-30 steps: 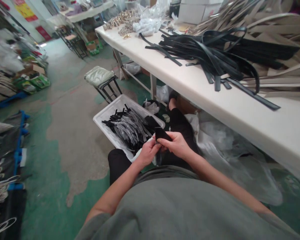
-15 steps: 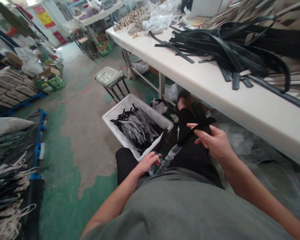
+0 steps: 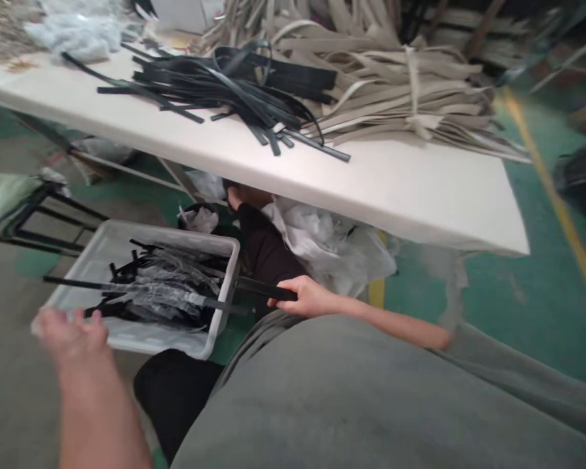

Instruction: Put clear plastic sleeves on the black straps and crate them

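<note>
My left hand, blurred, is over the near left corner of a white plastic bin, its fingers apart and holding nothing visible. Just beyond it, a black strap with clear plastic wrapping round its middle lies across or hovers over the bin; its ends stick out to the left and right. Inside the bin is a heap of similar black straps, many in clear plastic. Right of the bin, my right hand is closed round the end of a black strap that points toward the bin's rim.
A long white table runs across in front, bearing a pile of black straps and a tied bundle of beige strips. Beneath are white plastic bags and a small black bin. A stool stands left.
The view has swung right. My left hand has moved from my lap out past the bin and opened. The plastic-wrapped strap is now over the bin; my right hand has shifted near its right side.
</note>
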Demonstrator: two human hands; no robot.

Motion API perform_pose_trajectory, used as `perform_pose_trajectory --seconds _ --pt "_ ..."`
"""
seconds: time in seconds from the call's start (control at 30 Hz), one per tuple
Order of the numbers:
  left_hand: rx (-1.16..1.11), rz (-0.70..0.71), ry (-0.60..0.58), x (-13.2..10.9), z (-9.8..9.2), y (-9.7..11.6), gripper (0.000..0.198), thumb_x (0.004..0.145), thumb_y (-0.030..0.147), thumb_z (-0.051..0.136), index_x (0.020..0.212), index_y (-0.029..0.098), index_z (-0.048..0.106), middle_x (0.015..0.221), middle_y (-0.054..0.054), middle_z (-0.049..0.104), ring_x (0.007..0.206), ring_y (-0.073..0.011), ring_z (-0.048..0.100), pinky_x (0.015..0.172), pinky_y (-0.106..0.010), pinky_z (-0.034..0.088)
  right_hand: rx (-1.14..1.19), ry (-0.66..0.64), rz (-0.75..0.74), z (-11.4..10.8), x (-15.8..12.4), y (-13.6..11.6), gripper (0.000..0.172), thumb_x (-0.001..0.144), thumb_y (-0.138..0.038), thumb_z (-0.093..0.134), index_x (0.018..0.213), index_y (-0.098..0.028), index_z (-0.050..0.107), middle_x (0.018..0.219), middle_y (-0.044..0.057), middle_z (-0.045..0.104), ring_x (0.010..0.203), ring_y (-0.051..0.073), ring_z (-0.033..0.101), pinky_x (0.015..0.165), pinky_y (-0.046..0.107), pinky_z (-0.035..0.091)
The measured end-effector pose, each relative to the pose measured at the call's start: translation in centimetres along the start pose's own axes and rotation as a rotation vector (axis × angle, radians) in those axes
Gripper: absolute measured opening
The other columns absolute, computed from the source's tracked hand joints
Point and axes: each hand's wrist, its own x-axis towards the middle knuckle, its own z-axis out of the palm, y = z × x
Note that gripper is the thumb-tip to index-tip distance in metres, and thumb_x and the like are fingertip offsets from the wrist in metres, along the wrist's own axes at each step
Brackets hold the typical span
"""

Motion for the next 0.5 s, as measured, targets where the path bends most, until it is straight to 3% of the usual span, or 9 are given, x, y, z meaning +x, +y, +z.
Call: perform_pose_trajectory --seconds 0.13,0.23,0.37,0.5 --pt "-0.086 -0.197 -0.093 -1.6 0.7 -3.0 0.01 0.091 0.032 0.042 0.092 0.028 0.052 0.129 0.007 0.058 0.123 -0.0127 0.053 0.113 -0.039 0.033 -0.183 0.223 0.069 -2.8 -2.0 1.4 0.016 0.084 -0.024 0.058 0.087 -0.016 0.071 0.078 0.004 0.074 0.07 0.015 0.066 0.064 0.022 0.044" --pt "-0.065 -0.384 -0.136 -4.6 1.5 -6.6 0.022 0.092 0.032 0.04 0.079 0.022 0.055 0.101 0.0 0.067 0.106 -0.0149 0.061 0.106 -0.038 0.041 -0.289 0.5 0.237 -6.1 -2.7 4.1 0.024 0.086 -0.033 0.057 0.073 -0.016 0.069 0.066 0.003 0.07 0.061 0.016 0.063 0.059 0.023 0.04" --pt "-0.051 -0.565 -0.26 -8.4 2.2 -10.9 0.023 0.093 0.026 0.041 0.086 0.02 0.063 0.092 -0.004 0.067 0.087 -0.0126 0.065 0.087 -0.029 0.051 -0.291 0.8 0.453 -9.9 -2.2 8.6 0.024 0.084 -0.034 0.057 0.076 -0.016 0.07 0.066 0.006 0.069 0.068 0.02 0.065 0.063 0.025 0.042" --pt "-0.034 -0.638 -0.405 -11.8 3.0 -13.1 0.02 0.092 0.019 0.046 0.095 0.019 0.065 0.098 -0.006 0.069 0.084 -0.0117 0.067 0.078 -0.024 0.053 -0.209 0.875 0.557 -11.2 -0.3 12.4 0.025 0.078 -0.036 0.065 0.088 -0.014 0.071 0.058 0.005 0.066 0.061 0.02 0.065 0.058 0.025 0.044"
